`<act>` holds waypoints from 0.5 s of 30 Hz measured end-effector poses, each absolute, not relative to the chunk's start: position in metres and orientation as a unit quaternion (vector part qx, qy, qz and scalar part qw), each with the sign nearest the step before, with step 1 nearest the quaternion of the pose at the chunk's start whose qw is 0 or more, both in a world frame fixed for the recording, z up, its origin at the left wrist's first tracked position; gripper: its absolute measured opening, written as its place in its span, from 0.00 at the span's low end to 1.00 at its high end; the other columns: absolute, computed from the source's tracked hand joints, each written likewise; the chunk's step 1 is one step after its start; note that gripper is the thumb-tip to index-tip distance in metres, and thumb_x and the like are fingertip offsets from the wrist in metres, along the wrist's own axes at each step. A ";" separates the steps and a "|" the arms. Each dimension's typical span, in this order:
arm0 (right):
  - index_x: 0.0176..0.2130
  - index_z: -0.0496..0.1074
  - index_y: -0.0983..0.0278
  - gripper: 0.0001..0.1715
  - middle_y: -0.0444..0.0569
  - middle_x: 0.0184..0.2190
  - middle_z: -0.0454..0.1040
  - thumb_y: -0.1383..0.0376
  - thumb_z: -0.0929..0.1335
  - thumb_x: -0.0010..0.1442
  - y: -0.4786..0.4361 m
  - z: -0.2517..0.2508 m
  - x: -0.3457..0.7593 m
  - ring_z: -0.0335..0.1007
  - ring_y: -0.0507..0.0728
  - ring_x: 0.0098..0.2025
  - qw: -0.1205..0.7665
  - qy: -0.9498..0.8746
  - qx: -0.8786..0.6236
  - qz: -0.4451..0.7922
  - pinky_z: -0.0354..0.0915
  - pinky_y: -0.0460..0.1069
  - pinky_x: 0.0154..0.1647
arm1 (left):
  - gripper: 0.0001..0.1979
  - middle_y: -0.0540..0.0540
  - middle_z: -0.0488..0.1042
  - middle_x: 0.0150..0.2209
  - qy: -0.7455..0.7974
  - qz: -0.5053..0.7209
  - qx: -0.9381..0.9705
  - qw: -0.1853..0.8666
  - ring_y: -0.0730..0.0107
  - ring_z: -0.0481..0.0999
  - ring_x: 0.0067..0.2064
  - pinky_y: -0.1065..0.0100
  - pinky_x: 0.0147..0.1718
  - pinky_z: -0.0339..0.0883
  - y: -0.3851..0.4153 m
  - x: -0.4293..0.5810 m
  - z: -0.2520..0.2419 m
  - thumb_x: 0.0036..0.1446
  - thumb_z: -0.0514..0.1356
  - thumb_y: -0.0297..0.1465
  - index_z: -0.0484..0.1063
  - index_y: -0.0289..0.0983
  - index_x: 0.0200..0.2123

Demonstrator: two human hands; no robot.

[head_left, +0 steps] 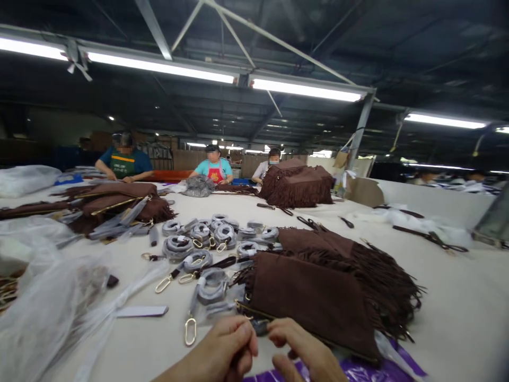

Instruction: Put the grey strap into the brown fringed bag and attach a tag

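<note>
Hands Meet Beside Fringed Brown Bag

Your left hand (227, 347) curls its fingers inward at the near edge of the tabletop (139, 350); whether they grip anything, you cannot tell from this angle. Your right hand (308, 351) has its fingers parted and loosely bent, released, above purple plastic (368, 370). The brown fringed bag (306, 292) lies flat just beyond your hands, overlapping another fringed bag (379, 270). Coiled, wrapped straps (212, 285) with gold-coloured clips cluster to its left. Three co-workers (217, 168) line the far side.

Purple plastic (363, 370) (partly behind the right hand (308, 350)) runs off the bottom edge.
</note>
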State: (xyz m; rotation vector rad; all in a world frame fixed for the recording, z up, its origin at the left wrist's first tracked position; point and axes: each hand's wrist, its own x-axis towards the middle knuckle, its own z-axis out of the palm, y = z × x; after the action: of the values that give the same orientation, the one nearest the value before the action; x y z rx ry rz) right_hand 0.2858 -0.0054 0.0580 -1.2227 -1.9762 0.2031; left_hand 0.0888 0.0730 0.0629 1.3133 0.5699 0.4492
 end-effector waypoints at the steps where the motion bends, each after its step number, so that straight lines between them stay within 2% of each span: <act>1: 0.52 0.68 0.56 0.15 0.52 0.48 0.75 0.56 0.64 0.67 -0.009 0.064 0.286 0.74 0.59 0.47 0.414 -0.773 -0.476 0.071 0.70 0.47 0.44 | 0.25 0.57 0.58 0.14 0.253 0.172 0.640 0.704 0.79 0.50 0.15 0.74 0.14 0.42 0.069 0.095 0.060 0.56 0.52 0.55 0.65 0.38 0.27; 2: 0.56 0.67 0.56 0.19 0.53 0.52 0.73 0.55 0.65 0.67 -0.012 0.069 0.285 0.71 0.61 0.51 0.426 -0.770 -0.470 0.060 0.69 0.49 0.49 | 0.24 0.56 0.59 0.16 0.242 0.150 0.682 0.674 0.78 0.53 0.17 0.73 0.16 0.45 0.064 0.102 0.059 0.58 0.51 0.53 0.66 0.38 0.26; 4: 0.52 0.71 0.56 0.15 0.53 0.50 0.75 0.56 0.64 0.68 -0.017 0.074 0.279 0.71 0.61 0.51 0.434 -0.776 -0.455 0.053 0.68 0.50 0.51 | 0.19 0.52 0.64 0.21 0.212 0.138 0.744 0.619 0.73 0.60 0.23 0.72 0.20 0.53 0.053 0.119 0.058 0.59 0.53 0.48 0.69 0.38 0.28; 5: 0.47 0.73 0.56 0.12 0.51 0.46 0.77 0.57 0.63 0.69 -0.019 0.074 0.276 0.73 0.60 0.48 0.435 -0.779 -0.447 0.061 0.69 0.50 0.48 | 0.16 0.51 0.67 0.24 0.199 0.139 0.762 0.600 0.70 0.63 0.26 0.70 0.23 0.57 0.048 0.128 0.059 0.58 0.54 0.45 0.71 0.39 0.30; 7: 0.38 0.74 0.56 0.16 0.49 0.38 0.78 0.58 0.60 0.71 -0.024 0.071 0.274 0.74 0.58 0.40 0.455 -0.768 -0.440 0.099 0.70 0.49 0.42 | 0.12 0.49 0.70 0.30 0.185 0.135 0.778 0.585 0.66 0.67 0.32 0.68 0.28 0.63 0.041 0.141 0.063 0.58 0.54 0.41 0.72 0.41 0.33; 10: 0.34 0.73 0.58 0.18 0.49 0.32 0.77 0.53 0.62 0.69 -0.035 0.065 0.290 0.73 0.57 0.36 0.557 -0.656 -0.464 0.209 0.70 0.49 0.38 | 0.10 0.48 0.73 0.36 0.182 0.107 0.828 0.519 0.62 0.71 0.38 0.66 0.37 0.67 0.042 0.147 0.072 0.58 0.55 0.33 0.73 0.41 0.40; 12: 0.33 0.72 0.60 0.19 0.46 0.27 0.74 0.49 0.66 0.65 -0.043 0.061 0.312 0.73 0.56 0.30 0.614 -0.545 -0.474 0.318 0.70 0.47 0.32 | 0.18 0.44 0.72 0.48 0.221 0.120 0.894 0.370 0.57 0.70 0.48 0.61 0.48 0.65 0.054 0.146 0.078 0.55 0.57 0.26 0.70 0.40 0.50; 14: 0.35 0.71 0.61 0.21 0.43 0.23 0.71 0.46 0.69 0.61 -0.050 0.056 0.336 0.68 0.52 0.21 0.616 -0.466 -0.489 0.405 0.65 0.45 0.22 | 0.27 0.40 0.64 0.60 0.257 0.143 0.939 0.176 0.51 0.63 0.58 0.53 0.57 0.57 0.072 0.147 0.081 0.53 0.58 0.21 0.64 0.40 0.57; 15: 0.37 0.70 0.61 0.22 0.41 0.23 0.71 0.45 0.70 0.59 -0.054 0.053 0.347 0.64 0.50 0.18 0.601 -0.448 -0.503 0.431 0.60 0.43 0.18 | 0.26 0.39 0.61 0.62 0.258 0.145 0.950 0.100 0.49 0.60 0.61 0.50 0.58 0.55 0.082 0.149 0.080 0.54 0.58 0.21 0.63 0.40 0.57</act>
State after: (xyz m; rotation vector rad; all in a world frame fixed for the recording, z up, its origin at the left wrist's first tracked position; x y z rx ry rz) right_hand 0.3467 -0.0539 0.0529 -1.1650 -1.0385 0.9984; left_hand 0.1491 0.0819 0.0802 2.8078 0.7612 0.4287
